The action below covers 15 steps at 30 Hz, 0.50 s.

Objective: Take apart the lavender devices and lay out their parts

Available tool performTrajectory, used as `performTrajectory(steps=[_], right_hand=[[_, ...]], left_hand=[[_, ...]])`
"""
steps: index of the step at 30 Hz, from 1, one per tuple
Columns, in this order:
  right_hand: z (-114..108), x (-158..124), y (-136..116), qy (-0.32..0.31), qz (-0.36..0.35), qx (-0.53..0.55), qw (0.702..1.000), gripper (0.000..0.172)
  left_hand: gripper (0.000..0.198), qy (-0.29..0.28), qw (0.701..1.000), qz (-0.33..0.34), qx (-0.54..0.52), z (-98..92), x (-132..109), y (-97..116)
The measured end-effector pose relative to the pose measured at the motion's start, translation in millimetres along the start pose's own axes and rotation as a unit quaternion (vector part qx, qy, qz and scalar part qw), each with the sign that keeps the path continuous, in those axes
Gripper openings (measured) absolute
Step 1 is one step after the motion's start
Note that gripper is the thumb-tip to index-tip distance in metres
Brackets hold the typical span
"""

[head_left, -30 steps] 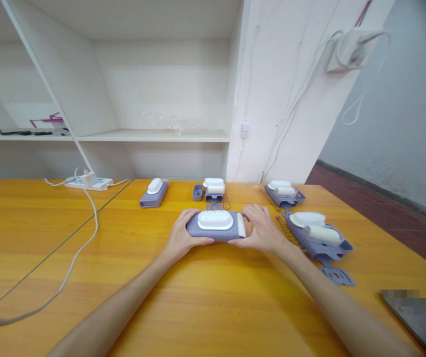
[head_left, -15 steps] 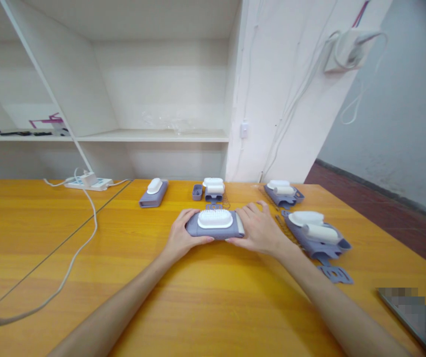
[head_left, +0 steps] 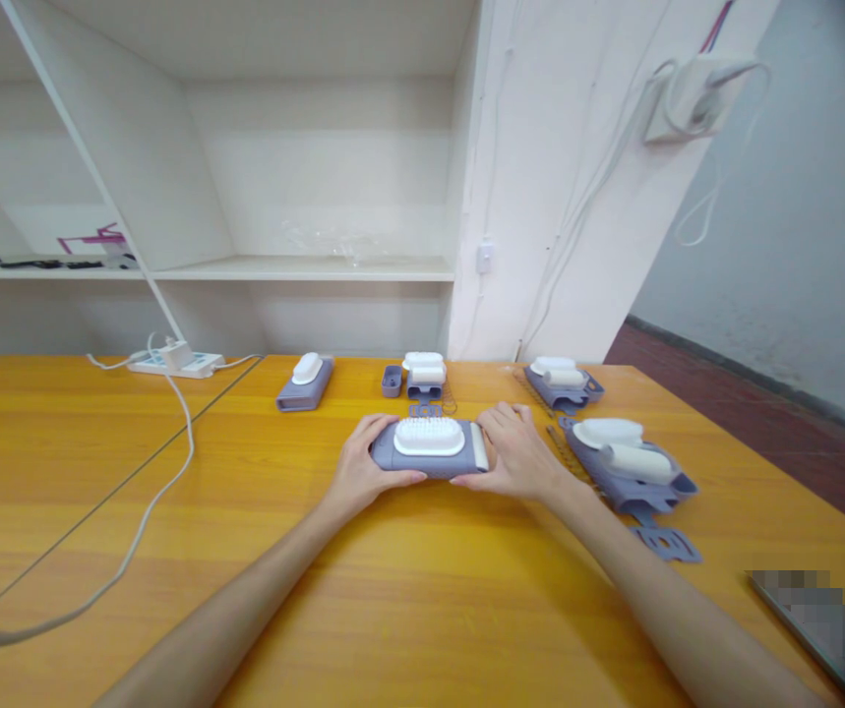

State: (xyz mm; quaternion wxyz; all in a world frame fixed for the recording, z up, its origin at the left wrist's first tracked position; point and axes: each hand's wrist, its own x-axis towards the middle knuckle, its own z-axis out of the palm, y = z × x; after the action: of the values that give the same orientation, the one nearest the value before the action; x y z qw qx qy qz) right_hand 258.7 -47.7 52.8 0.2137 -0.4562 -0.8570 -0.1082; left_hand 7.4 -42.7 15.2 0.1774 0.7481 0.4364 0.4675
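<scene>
Between my hands is a grey-purple plastic case [head_left: 422, 466] topped by a white oval brush [head_left: 429, 437] with short bristles facing up. A white strip, perhaps a roller, shows at the case's right end. My left hand [head_left: 364, 464] grips the left end, fingers behind and thumb along the front edge. My right hand [head_left: 514, 454] closes around the right end, its thumb under the front corner and its fingers bent over the back. Whether the case rests on the table or is slightly raised, I cannot tell.
Similar units with white brushes and rollers lie at the far right [head_left: 559, 383], nearer right [head_left: 625, 467] and behind the case [head_left: 424, 379]. Another case [head_left: 305, 385] stands back left, beside a power strip [head_left: 178, 364] with a cable. A blurred-out flat object [head_left: 820, 629] lies front right.
The case has shifted very slightly right, and more of the white strip at its right end shows. My right fingers have curled in a little. My left hand keeps its grip.
</scene>
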Motion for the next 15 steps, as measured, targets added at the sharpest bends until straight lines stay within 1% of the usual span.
performTrajectory(steps=[7, 12, 15], right_hand=[[1.5, -1.1, -1.0, 0.010, 0.004, 0.005, 1.000, 0.062], [5.6, -5.5, -1.1, 0.019, 0.018, 0.022, 0.999, 0.060], [9.3, -5.4, 1.1, 0.045, 0.040, 0.039, 0.997, 0.060]], left_hand=[[0.072, -0.006, 1.000, -0.009, -0.003, -0.5, 0.3, 0.7], [0.072, -0.012, 1.000, 0.002, -0.003, -0.6, 0.3, -0.1], [0.071, -0.003, 1.000, -0.004, 0.004, -0.3, 0.9, -0.9]])
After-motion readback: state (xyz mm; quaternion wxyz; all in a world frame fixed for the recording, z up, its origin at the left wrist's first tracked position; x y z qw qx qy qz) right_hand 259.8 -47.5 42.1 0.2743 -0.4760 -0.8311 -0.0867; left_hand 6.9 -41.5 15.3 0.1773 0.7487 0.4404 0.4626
